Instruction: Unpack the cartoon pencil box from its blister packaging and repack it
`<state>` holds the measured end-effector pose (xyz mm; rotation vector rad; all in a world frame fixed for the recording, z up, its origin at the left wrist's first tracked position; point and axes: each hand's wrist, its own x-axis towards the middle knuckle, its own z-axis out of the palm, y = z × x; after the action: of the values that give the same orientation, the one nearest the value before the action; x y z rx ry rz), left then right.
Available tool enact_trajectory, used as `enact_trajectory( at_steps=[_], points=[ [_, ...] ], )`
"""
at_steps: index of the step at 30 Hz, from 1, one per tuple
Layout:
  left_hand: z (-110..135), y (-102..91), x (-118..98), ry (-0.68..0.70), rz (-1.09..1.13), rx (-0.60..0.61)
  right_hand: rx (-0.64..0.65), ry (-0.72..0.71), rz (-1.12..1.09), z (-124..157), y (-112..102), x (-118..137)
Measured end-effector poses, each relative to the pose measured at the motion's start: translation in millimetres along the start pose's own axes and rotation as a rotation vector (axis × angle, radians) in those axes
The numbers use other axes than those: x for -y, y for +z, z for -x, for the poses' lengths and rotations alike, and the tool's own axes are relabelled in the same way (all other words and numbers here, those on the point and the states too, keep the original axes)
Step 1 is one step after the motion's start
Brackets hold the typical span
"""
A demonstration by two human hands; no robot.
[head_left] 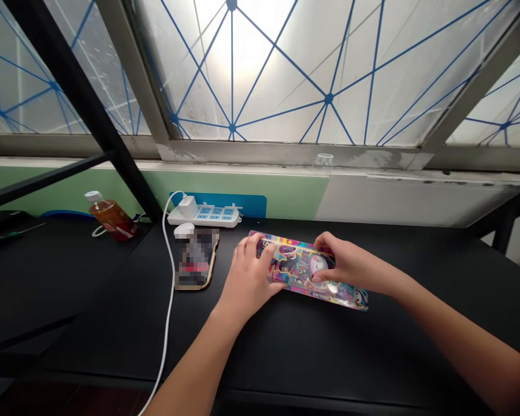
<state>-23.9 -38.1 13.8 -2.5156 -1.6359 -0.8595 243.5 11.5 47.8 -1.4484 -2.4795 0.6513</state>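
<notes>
A flat, brightly coloured pencil box point(295, 267) lies at a slant on the black desk, its lid covered in cartoon prints with a round pale figure right of the middle. My left hand point(248, 278) grips its left end, fingers over the far edge and thumb by the near edge. Across the right half reaches my right hand point(349, 261), its fingers bent at the far edge and its thumb pressed on the lid beside the round figure. Both hands cover parts of the print.
Left of the box lies a phone point(197, 260) with a blurred screen. Behind it are a white round-ended item point(184, 231) and a power strip point(216, 215); a white cable point(170, 306) runs to the front edge. A drink bottle point(112, 216) leans near a black frame post point(130, 167).
</notes>
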Motion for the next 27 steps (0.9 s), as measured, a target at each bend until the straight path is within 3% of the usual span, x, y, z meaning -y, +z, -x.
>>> enact_trajectory(
  at_steps=[2,5,8,16,21,27],
  points=[
    [0,-3.7,-1,0.038,0.002,-0.055,-0.129,-0.025,0.067,6,2,4],
    [0,-8.3,-3,0.050,-0.020,-0.168,-0.386,-0.158,0.373,16,13,13],
    [-2,-9.8,-2,0.049,-0.081,-0.224,-0.476,-0.251,0.674,22,31,20],
    [-3,-4.8,12,0.044,-0.076,0.102,-0.436,-0.355,0.736,24,79,17],
    [-1,3.9,18,-0.029,-0.142,0.201,-0.330,-0.353,0.550,19,81,31],
    [-2,7.8,17,-0.115,-0.193,0.335,-0.193,-0.404,0.516,10,79,32]
  ],
)
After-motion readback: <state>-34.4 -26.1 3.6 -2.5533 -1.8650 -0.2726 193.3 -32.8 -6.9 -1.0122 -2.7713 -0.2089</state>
